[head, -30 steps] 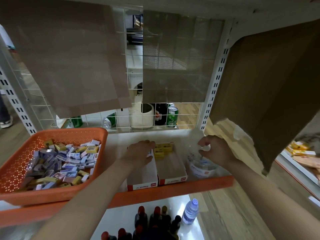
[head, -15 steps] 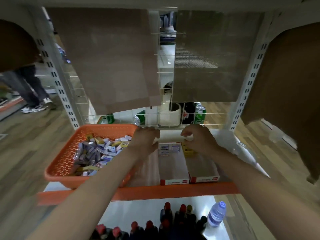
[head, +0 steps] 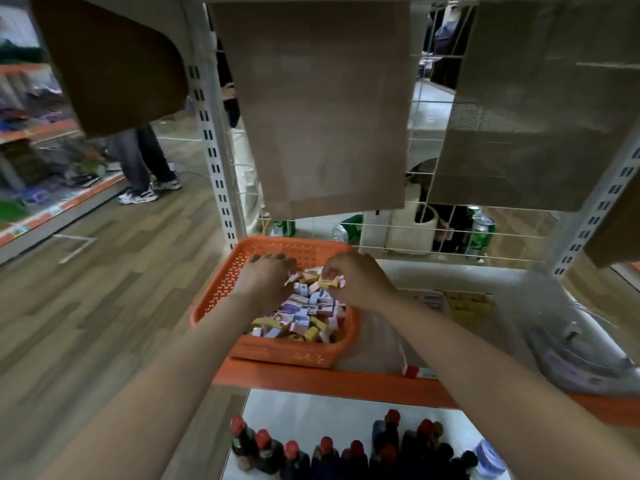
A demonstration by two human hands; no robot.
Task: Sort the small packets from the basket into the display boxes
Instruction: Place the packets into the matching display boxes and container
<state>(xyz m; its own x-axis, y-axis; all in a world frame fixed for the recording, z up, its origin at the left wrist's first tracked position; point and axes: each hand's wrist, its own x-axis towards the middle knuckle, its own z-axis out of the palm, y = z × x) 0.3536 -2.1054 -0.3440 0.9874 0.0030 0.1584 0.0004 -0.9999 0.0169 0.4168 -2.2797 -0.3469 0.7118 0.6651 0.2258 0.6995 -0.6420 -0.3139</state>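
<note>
Both hands are now over the basket, whereas half a second ago they were at the back of the display boxes. From that shift it is judged that one round of placing is done and a fresh pick has been begun.

At the far left, across the aisle, the legs of a standing person (head: 138, 168) are seen. The orange basket (head: 211, 299) is set at the left end of the shelf (head: 311, 377) and is well filled with small packets (head: 301, 313), mostly blue-and-white and yellow.

The left hand (head: 265, 282) is lowered onto the back left of the heap, its fingers (head: 277, 261) curled down among the packets. Whether anything is held by them cannot be told. Just beside it, the right hand (head: 356, 284) is raised a little above the pile, and a yellow packet (head: 327, 283) is pinched between its fingers (head: 334, 268).

To the right of the basket, the display boxes (head: 450, 303) are partly hidden by the right forearm and blurred. Blue-and-white packets seem to be lodged in the nearer one and yellow ones in the next. Further right a clear plastic container (head: 571, 355) is made out.

Much sorting is judged to remain. The yellow packet is judged to belong in the box with the yellow ones, reached across to the right.
</note>
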